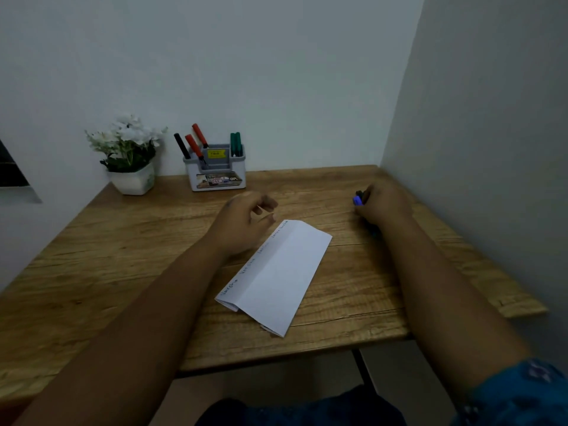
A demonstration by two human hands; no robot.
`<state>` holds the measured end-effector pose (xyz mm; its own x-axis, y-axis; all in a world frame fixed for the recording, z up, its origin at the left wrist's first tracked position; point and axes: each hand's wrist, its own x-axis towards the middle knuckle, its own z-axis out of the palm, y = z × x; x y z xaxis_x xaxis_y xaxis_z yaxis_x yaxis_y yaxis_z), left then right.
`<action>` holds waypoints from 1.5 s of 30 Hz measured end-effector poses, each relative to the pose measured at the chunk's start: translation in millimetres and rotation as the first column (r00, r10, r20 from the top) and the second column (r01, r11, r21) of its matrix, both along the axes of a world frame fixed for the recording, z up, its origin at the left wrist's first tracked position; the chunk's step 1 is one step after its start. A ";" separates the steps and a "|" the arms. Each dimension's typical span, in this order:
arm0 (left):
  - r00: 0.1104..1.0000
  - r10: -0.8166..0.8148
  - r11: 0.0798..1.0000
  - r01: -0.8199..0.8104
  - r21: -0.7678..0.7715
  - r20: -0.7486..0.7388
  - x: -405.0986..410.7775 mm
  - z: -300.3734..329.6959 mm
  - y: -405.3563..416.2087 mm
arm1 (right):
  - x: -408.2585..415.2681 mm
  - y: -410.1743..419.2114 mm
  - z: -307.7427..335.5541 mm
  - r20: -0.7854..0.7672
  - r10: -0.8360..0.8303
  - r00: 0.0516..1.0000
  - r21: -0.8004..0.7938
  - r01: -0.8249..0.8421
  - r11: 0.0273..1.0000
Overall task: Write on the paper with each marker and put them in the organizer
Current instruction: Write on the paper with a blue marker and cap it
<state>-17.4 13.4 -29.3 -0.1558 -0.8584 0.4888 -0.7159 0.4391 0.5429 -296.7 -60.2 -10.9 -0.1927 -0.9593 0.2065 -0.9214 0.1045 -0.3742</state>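
Well along: five markers point(194, 146) already in the organizer point(215, 170), several words along the paper point(276, 272) on the bench point(123, 241). Left hand point(242, 222) loosely curled, empty; right hand point(381, 204) gripping a blue marker point(358, 199), not yet stowed.

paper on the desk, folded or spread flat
Folded. The paper shows a lengthwise crease, and layered edges stick out at its near end.

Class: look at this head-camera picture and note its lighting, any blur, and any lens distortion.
Head view: dim, flat light with a bluish cast, no glare; the left hand is motion-blurred at the fingers; the writing on the paper is too soft to read; the table edges splay outward from the wide-angle lens; the blue marker in the right hand is mostly hidden.
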 end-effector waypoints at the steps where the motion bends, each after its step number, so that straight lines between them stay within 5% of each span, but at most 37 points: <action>1: 1.000 -0.005 1.000 0.005 0.003 -0.001 0.1 0.2 -0.1 | -0.2 0.0 0.2 0.001 -0.009 1.000 -0.011 0.009 1.000; 6: 1.000 -0.007 0.999 0.008 0.035 -0.015 -0.5 0.9 1.6 | 10.6 3.6 0.2 -0.068 0.012 0.998 0.032 -0.010 0.999; 10: 0.998 0.015 1.000 -0.014 -0.026 0.068 -0.7 0.5 2.4 | 30.9 12.2 1.6 -0.092 0.227 0.970 -0.029 -0.230 0.973; 14: 0.983 0.071 0.983 -0.041 -0.177 0.168 -4.1 3.8 8.6 | 70.6 32.4 1.0 -0.183 0.619 0.764 -0.207 -0.645 0.735; 17: 0.965 0.022 0.984 0.025 -0.176 0.260 -6.7 6.2 11.2 | 98.2 45.8 -2.2 -0.287 0.713 0.640 -0.256 -0.768 0.587; 24: 0.943 -0.041 0.991 -0.004 0.136 0.331 0.9 13.0 9.4 | 104.3 44.3 -3.5 -0.400 0.742 0.538 -0.157 -0.838 0.523; 42: 0.910 0.076 0.990 -0.119 0.080 0.408 11.7 17.2 7.2 | 98.9 47.0 -2.9 -0.431 0.730 0.531 -0.180 -0.843 0.507; 45: 0.960 0.112 0.986 -0.140 0.092 0.257 19.7 16.8 5.4 | 91.7 46.0 0.6 -0.392 0.731 0.558 -0.250 -0.830 0.499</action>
